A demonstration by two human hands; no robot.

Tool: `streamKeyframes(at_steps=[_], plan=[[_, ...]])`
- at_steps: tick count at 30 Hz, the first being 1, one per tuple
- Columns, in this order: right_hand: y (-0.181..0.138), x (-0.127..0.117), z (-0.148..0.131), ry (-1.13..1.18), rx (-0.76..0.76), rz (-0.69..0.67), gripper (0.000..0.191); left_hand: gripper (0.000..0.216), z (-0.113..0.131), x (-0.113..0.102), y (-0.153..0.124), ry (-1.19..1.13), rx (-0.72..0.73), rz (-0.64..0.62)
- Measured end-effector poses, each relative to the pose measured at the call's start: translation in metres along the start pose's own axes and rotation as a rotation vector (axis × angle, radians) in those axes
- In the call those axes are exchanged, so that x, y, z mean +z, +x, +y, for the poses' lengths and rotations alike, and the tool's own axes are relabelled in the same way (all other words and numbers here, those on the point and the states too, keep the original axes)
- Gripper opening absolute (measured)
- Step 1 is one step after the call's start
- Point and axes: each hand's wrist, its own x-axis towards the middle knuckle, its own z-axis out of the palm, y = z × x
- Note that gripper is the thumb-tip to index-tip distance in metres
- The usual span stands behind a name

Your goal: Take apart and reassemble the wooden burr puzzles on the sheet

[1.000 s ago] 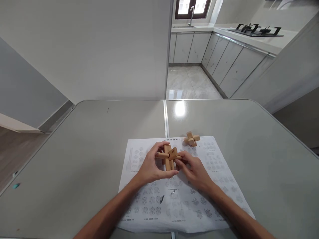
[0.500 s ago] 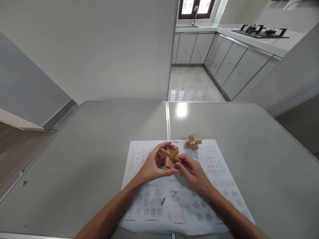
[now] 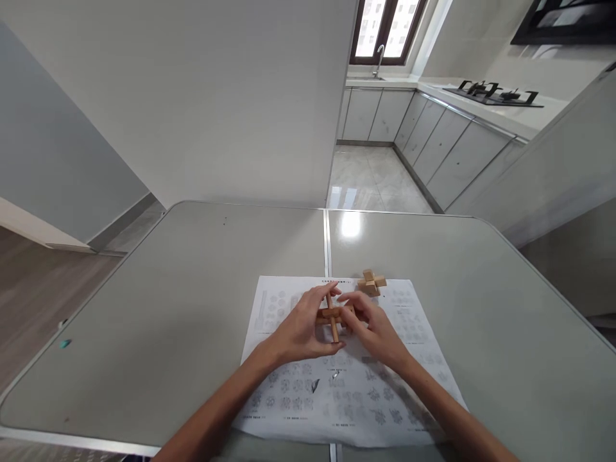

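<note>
The wooden puzzle (image 3: 331, 314), made of crossed bars, is held above the printed sheet (image 3: 409, 372), between the left grip (image 3: 302, 327) and the right grip (image 3: 369, 324). By the left grip, curved wide, a bar is spanned between the thumb on the near side and the fingertips on the far side. By the right grip, nearly closed, the puzzle's right end is pinched and partly covered. A second wooden puzzle (image 3: 370, 283) is seen just beyond the right grip, at the sheet's far edge. Beneath both grips, the sheet is supported by the grey counter (image 3: 192, 308).
</note>
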Motion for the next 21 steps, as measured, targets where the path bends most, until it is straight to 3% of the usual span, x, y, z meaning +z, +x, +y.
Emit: streamKeyframes(at_steps=[3, 6, 9, 11, 21], plan=[[-0.004, 0.011, -0.011, 0.147, 0.087, -0.061, 0.039, 0.118, 0.007, -0.007, -0.017, -0.002, -0.063, 0.010], [-0.013, 0.024, -0.018, 0.272, 0.152, -0.045, 0.044, 0.122, 0.015, -0.013, -0.042, -0.038, -0.172, 0.097], [-0.023, 0.037, -0.023, 0.312, 0.169, -0.015, 0.045, 0.095, 0.022, -0.015, -0.068, -0.053, -0.260, 0.256], [-0.029, 0.044, -0.027, 0.316, 0.177, -0.015, 0.045, 0.091, 0.025, -0.014, -0.082, -0.078, -0.291, 0.302], [-0.053, 0.073, -0.038, 0.355, 0.219, -0.031, 0.045, 0.108, 0.039, -0.002, -0.103, -0.279, -0.394, 0.231]])
